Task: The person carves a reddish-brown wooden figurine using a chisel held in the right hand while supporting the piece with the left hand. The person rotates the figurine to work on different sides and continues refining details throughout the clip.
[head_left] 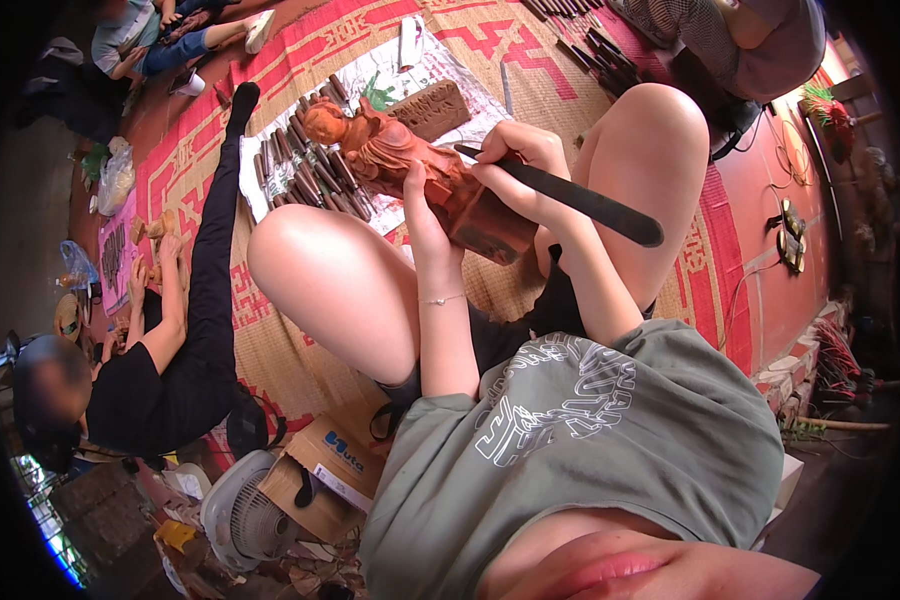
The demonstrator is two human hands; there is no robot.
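Note:
Between my raised knees I hold a reddish-brown carved wooden figurine (395,150), tilted with its head to the upper left and its block base toward me. My left hand (431,215) is closed round its lower part, thumb along the side. In my right hand (525,160) is a long flat dark file (600,205) with a rounded end; its narrow tip points left over the figurine. Whether that tip touches the wood I cannot tell. Just beyond lie many wooden-handled carving tools (305,175) and a brown carved block (432,110).
A patterned red and straw mat (205,160) covers the floor under white paper (485,108). More dark tools (600,65) lie at the far right. A person in black (155,385) works at my left; others sit farther off. A cardboard box (320,470) and fan (255,515) stand lower left.

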